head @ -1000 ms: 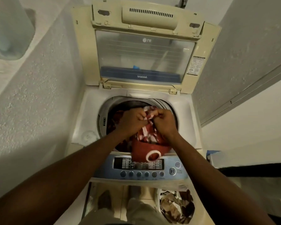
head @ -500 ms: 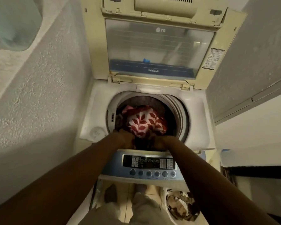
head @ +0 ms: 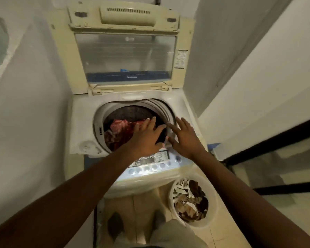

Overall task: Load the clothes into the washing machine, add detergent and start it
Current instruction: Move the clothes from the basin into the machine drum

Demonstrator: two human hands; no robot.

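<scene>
1. Both hands hang over the open washing machine [head: 82, 122], and neither has hold of anything. The left hand [head: 147, 138] is spread flat with straight fingers above the mouth of the drum [head: 132, 113]. The right hand [head: 184, 138] is spread the same way just beside it, over the drum's right rim.
2. Inside the drum, a red patterned cloth [head: 122, 129] lies in the left half, just past the left fingertips. I cannot tell whether those fingertips touch it.
3. More clothes [head: 191, 201] sit heaped in a round basket [head: 200, 224] on the floor, at the right front corner of the machine. I judge loading as partly done.
4. The relation that matters is this: the basket lies below both hands and back toward me, on the right side. It is under the right forearm and well apart from the left hand, with the control panel [head: 150, 161] between the hands and it.
5. My judgement is that the right hand is the nearer one for the next pick. It would have to draw back and drop past the machine's front edge.
6. The heap has no clear long axis, so I see no need to turn the wrist for a grab from above.
7. The lid [head: 125, 56] stands upright at the back, clear of that path. I see no detergent in view.
</scene>
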